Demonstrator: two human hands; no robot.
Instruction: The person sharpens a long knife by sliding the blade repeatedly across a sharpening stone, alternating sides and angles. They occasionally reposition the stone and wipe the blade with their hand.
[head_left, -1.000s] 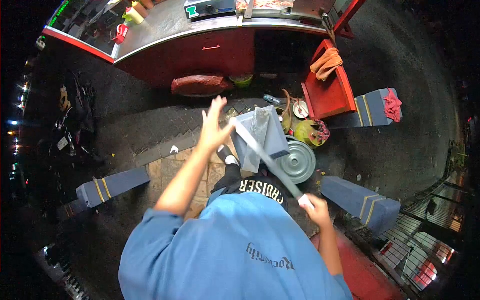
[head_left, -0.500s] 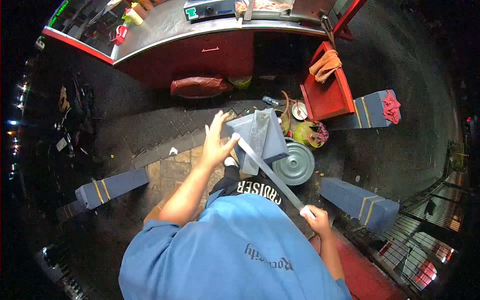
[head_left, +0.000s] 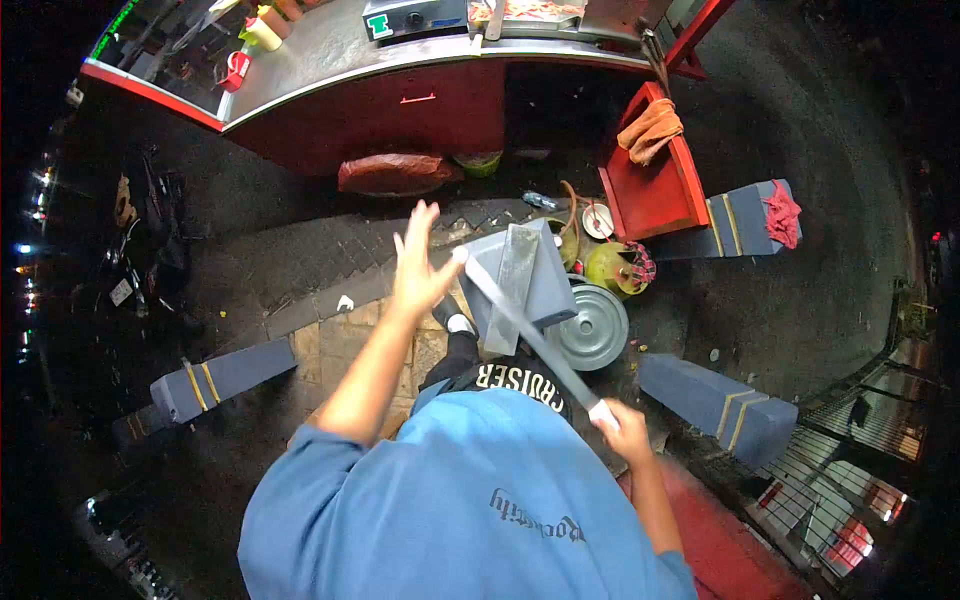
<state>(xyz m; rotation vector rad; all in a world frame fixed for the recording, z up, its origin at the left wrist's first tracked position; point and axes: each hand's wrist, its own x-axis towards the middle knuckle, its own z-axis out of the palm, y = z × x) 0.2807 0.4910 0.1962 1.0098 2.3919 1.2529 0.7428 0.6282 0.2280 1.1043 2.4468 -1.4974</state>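
My right hand [head_left: 625, 432] is closed round one white end of a long flat strip [head_left: 530, 338], grey-silver and straight. It slants up and leftward in front of my body to its other white end. My left hand [head_left: 422, 275] is raised there, fingers spread apart, with the thumb tip right at that white end. Below the strip stands a grey square-topped block [head_left: 550, 280]. A worn grey flat plank [head_left: 510, 290] lies across its top. My shoe shows beside the block.
A green gas cylinder [head_left: 612, 268] and a round grey lid [head_left: 590, 327] stand right of the block. Ahead is a red food cart [head_left: 400, 115] with a metal counter. Strapped grey benches [head_left: 235, 375] flank me. An orange cloth [head_left: 650, 130] hangs on a red panel [head_left: 655, 195].
My left hand has moved up and slightly left, along with the strip's far end. My right hand has shifted a little left, still gripping the near end.
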